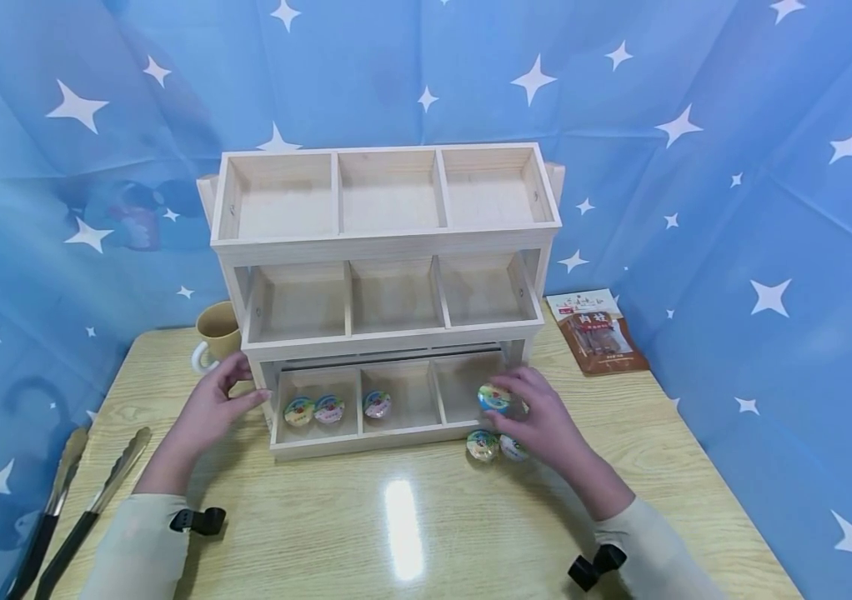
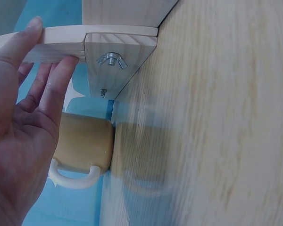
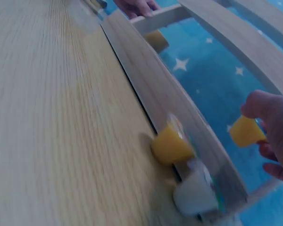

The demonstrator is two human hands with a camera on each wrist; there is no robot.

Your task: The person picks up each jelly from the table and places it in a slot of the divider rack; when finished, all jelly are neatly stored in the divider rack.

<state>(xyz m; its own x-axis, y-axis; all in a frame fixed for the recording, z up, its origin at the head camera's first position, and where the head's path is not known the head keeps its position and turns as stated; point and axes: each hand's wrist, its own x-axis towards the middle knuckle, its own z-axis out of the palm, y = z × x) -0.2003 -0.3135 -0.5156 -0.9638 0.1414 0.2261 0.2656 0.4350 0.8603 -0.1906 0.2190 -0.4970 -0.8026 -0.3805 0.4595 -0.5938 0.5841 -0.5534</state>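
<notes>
My right hand (image 1: 548, 421) pinches a small jelly cup (image 1: 493, 398) by its sides, over the right compartment of the bottom tier. Orange-yellow contents show through that cup in the right wrist view. Two more jelly cups, one yellow (image 3: 170, 146) and one whitish (image 3: 196, 192), stand on the table against the rack's front board. My left hand (image 1: 208, 410) holds the side post of the wooden three-tier rack (image 1: 388, 247), thumb on one face and fingers on the other. Two jelly cups (image 1: 329, 408) sit in the bottom left compartment, one (image 1: 377, 405) in the middle one.
Behind my left hand is a tan mug (image 1: 219, 329) with a white handle. Metal tongs (image 1: 92, 512) with black grips lie at the table's left edge. A brown snack packet (image 1: 598, 332) lies right of the rack. A blue starred curtain (image 1: 696, 217) hangs behind.
</notes>
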